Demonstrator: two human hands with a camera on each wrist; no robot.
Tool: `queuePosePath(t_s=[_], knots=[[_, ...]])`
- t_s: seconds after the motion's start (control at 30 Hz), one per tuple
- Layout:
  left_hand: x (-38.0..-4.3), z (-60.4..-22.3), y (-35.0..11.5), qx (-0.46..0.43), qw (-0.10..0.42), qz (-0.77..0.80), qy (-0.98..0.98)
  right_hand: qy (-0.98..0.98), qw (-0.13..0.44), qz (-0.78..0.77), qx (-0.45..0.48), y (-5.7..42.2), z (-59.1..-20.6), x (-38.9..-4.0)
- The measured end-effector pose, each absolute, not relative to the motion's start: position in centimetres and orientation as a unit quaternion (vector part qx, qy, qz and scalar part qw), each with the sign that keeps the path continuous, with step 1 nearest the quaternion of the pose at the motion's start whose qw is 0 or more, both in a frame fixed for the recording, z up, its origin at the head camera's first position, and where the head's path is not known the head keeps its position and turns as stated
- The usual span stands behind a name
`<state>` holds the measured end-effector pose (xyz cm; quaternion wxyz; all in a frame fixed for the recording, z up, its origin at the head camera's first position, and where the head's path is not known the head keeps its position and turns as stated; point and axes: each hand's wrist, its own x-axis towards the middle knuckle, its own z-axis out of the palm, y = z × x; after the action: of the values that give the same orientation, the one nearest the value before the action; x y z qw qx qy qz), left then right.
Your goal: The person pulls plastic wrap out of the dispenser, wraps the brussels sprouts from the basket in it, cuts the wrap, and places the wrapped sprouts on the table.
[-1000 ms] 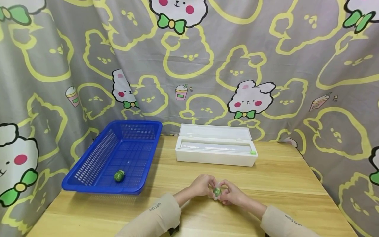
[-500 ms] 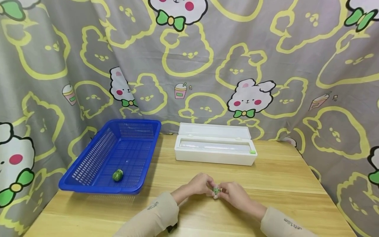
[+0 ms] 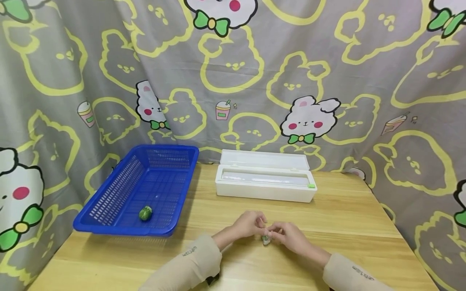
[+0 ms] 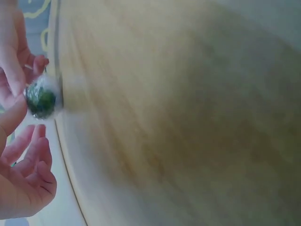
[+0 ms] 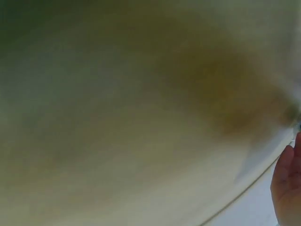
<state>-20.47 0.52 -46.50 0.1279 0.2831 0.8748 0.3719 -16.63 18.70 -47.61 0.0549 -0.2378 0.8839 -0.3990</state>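
Note:
A small Brussels sprout [image 3: 266, 240] in clear cling film is between the two hands, low over the wooden table. My left hand [image 3: 248, 223] and right hand [image 3: 289, 236] meet at its upper end, with thumbs and fingers pinching the film there. Seen from the left wrist, the wrapped sprout [image 4: 42, 101] is round and shiny, with the left thumb [image 4: 14, 115] against its side and the other left fingers bent apart from it. Only part of a hand [image 5: 288, 183] shows at the right edge of the right wrist view, which is blurred.
At the left a blue plastic basket [image 3: 109, 230] holds another Brussels sprout [image 3: 145, 213]. A long white cling film dispenser [image 3: 265, 192], lid [image 3: 264, 159] raised and a green slider [image 3: 311, 186] at its right end, stands behind the hands. A patterned curtain surrounds the table [image 3: 346, 210].
The fingers have shifted from the sides of the wrapped sprout to its upper end, so the sprout now shows below them. Basket and dispenser stay in place.

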Motion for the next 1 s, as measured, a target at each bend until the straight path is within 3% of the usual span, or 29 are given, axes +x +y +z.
queuePosePath(t_s=[0.23,0.57,0.8,1.0], knots=[[-19.9,-46.1,0.6,0.320,0.089,0.279,0.901,0.858,0.106,-0.455,-0.216,18.2,-47.6,-17.1],[-19.2,-45.4,0.6,0.403,0.037,0.124,0.906,0.891,0.072,-0.369,-0.254,18.4,-47.5,-17.1],[-19.1,-45.5,1.1,0.427,0.000,0.082,0.901,0.893,0.060,-0.347,-0.282,18.2,-47.1,-17.0],[-19.0,-45.7,1.0,0.431,-0.002,0.080,0.899,0.894,0.064,-0.329,-0.299,18.3,-47.2,-17.1]])
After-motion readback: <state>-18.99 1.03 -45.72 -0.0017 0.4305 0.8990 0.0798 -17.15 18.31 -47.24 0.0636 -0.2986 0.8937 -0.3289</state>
